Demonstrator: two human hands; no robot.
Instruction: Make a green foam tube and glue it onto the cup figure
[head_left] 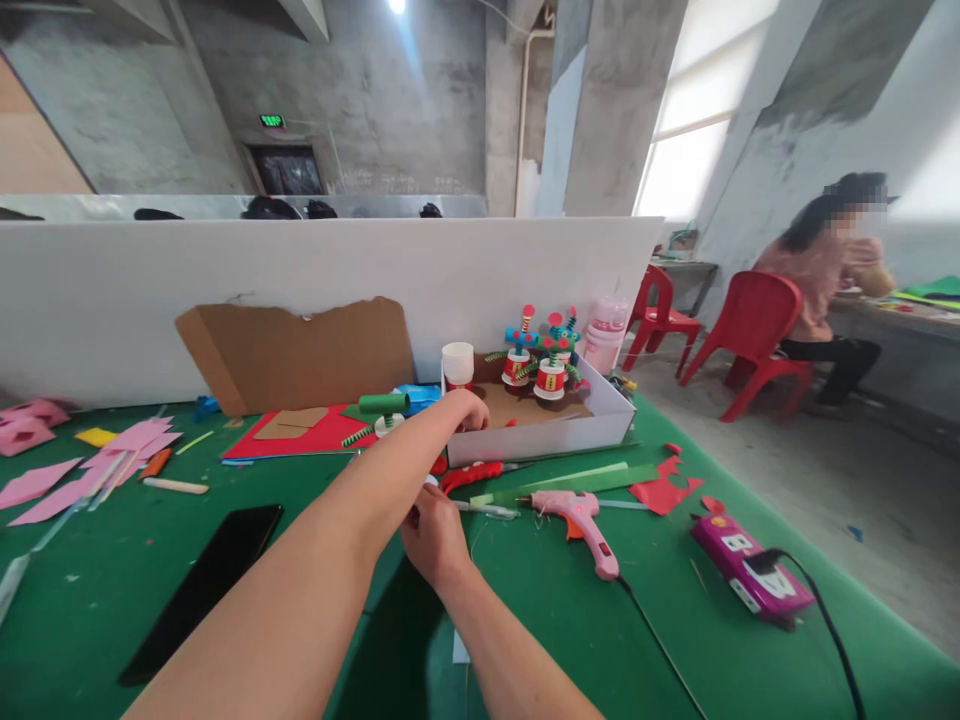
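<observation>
My left hand [469, 408] reaches over the near left corner of a white box [540, 440], fingers bent down inside it and their tips hidden. Below it, partly behind my left forearm, my right hand [435, 530] is closed round something mostly hidden; a small white bit shows above it. Inside the box are a stack of white cups [458, 365] and red-and-white cup figures [550, 378] with spring arms. Left of my left hand lies a green tube [384, 403] on a cup. Red-handled scissors [472, 475] lie right of my right hand.
A pink glue gun [577, 515] with a cord, a purple power block [750, 570], green strips [570, 485] and red scraps [666, 488] lie on the right. On the left are a black phone [206, 590] and pink paper [124, 455]. A person [817, 270] sits far right.
</observation>
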